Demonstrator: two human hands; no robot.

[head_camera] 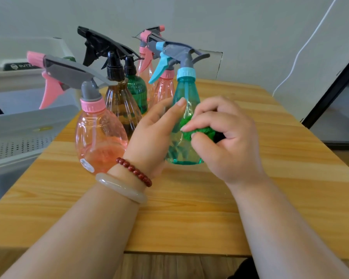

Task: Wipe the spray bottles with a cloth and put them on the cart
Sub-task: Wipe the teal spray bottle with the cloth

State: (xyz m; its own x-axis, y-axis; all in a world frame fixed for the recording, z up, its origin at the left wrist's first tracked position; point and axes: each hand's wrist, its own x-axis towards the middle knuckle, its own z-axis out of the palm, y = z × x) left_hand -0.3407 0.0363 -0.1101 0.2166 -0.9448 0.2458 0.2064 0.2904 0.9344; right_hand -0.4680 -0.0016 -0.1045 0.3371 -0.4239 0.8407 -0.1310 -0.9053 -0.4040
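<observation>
A teal spray bottle (186, 91) with a blue cap and grey head stands upright on the wooden table (210, 208). My left hand (151, 135) wraps round its left side, thumb up against the body. My right hand (228, 137) pinches a bunched green cloth (205, 130) and presses it on the bottle's right side. To the left stands a pink bottle (99, 141). Behind it are a brown bottle (120, 103) and a green bottle (138, 91), both with black heads. Two more pink bottles (165, 85) stand at the back.
A grey cart (18, 133) with perforated trays stands just left of the table, its rim level with the table edge. A dark-framed panel (334, 101) leans at the right. A white cable (302, 49) runs down the wall.
</observation>
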